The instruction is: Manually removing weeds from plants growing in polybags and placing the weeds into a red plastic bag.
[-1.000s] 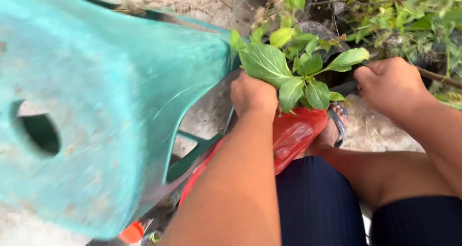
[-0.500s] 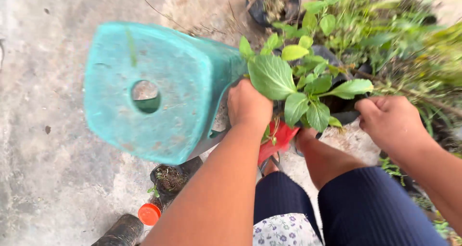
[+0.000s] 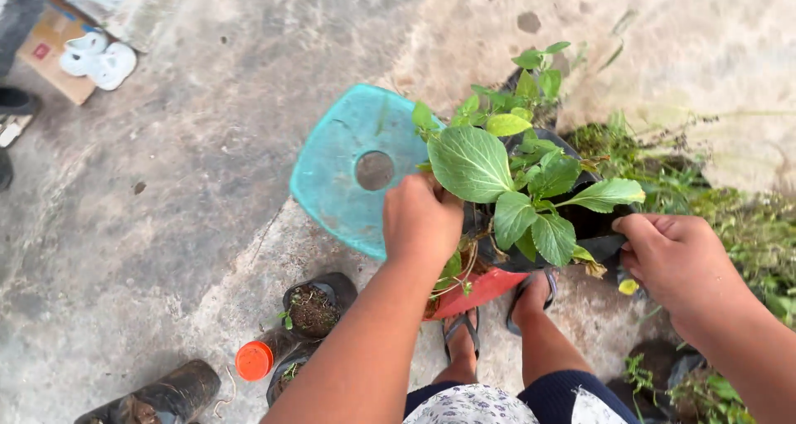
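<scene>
I am holding a leafy green plant (image 3: 518,192) in a black grow bag (image 3: 590,225), up in the air in front of me, above my feet. My left hand (image 3: 421,218) is curled shut on the left edge of the bag, under the biggest leaf. My right hand (image 3: 676,258) grips the right edge of the bag, with my fingers (image 3: 632,225) closed on the black rim. The plant stands upright and its wide leaves spread out between my two hands.

Just under the bag there is something red (image 3: 477,294). I cannot tell what it is. Below that I see my feet in sandals (image 3: 497,312) on the ground.

Beside my left hand, a little behind it, is a teal plastic stool (image 3: 348,163) with a round hole in the seat. It is tipped toward me.

Lower left, on the concrete floor (image 3: 166,208), a small black bag of soil (image 3: 315,306) stands near an orange cap (image 3: 253,360). Another dark bag (image 3: 170,389) lies on its side close by.

To the right, green weeds (image 3: 730,217) grow along the edge of the floor. Far off at the top left is a cardboard box (image 3: 54,55) with white things (image 3: 99,58) on it.
</scene>
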